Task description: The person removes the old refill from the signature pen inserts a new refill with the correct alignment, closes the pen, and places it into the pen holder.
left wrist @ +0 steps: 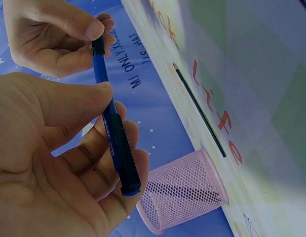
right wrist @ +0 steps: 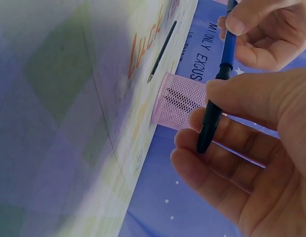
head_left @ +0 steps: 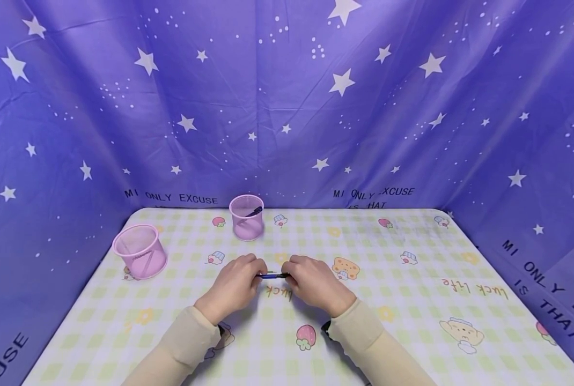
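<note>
Head view | my left hand [head_left: 235, 280] pinches the blue pen [head_left: 270, 276], my right hand [head_left: 317, 283] its dark end [right wrist: 210, 127] | pen's above the table [head_left: 509, 348], ink stick [left wrist: 200, 109] lying loose | I guess: pen-twisting step; next needs a steady, straight grip

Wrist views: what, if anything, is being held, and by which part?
A pen: left hand gripping its blue barrel, right hand its black tapered end.

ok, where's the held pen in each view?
Head: pen just left of centre, below mid-height.
Left wrist: pen left of centre, slanting steeply down-right.
Right wrist: pen right of centre, from top edge past mid-height.
Shared landmark: orange-red lettering.
</note>
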Motion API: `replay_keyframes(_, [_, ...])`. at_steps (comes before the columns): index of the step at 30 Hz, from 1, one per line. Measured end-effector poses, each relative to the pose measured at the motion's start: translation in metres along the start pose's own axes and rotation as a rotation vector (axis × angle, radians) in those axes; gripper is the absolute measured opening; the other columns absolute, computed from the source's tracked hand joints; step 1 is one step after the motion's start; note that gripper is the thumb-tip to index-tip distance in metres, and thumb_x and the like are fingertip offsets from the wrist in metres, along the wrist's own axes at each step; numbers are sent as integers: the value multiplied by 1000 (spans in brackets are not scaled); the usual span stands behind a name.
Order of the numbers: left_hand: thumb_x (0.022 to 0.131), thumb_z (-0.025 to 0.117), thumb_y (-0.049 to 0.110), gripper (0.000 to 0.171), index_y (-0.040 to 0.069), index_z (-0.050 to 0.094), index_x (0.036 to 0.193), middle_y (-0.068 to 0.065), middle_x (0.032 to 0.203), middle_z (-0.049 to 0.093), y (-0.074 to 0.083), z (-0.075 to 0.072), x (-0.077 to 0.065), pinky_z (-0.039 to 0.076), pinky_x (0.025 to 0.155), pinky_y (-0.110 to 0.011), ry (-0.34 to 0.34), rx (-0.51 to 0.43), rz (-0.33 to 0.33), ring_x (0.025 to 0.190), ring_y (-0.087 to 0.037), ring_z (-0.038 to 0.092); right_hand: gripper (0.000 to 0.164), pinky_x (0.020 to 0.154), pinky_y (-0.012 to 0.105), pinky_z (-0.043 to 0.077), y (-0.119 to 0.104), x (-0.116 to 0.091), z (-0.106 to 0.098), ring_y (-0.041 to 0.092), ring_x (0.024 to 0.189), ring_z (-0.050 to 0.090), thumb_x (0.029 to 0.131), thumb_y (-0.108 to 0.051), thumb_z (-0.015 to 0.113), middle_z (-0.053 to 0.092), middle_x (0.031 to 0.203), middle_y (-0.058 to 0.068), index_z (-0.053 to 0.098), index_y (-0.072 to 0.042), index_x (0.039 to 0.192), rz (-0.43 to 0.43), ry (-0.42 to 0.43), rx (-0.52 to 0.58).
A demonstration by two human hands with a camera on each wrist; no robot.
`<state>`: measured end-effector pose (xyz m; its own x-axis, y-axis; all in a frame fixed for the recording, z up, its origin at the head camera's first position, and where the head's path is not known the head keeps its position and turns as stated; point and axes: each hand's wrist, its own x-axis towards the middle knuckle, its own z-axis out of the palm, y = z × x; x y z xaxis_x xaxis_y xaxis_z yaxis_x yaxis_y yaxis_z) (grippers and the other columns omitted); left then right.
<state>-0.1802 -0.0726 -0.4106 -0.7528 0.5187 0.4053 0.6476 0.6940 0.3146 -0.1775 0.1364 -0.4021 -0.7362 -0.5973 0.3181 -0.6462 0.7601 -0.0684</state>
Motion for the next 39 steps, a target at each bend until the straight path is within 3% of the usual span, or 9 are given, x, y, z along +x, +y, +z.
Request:
replay_keyframes(27, [73, 67, -2, 18, 13, 65, 82, 1, 76, 57, 2, 1, 2, 44, 63, -33, 18, 3, 14, 71, -16, 54, 7, 55, 27, 46, -1, 1, 2, 9, 66, 52, 84, -12, 68, 53, 76, -8, 68, -18, 86, -4, -13, -24])
replay_keyframes(39, [73, 71, -2, 17, 14, 72, 81, 2, 75, 58, 2, 2, 3, 44, 64, -33, 23, 31, 10, 70, -16, 54, 7, 54, 27, 45, -1, 0, 3, 9, 65, 50, 84, -12, 67, 51, 76, -8, 67, -19, 87, -6, -23, -23])
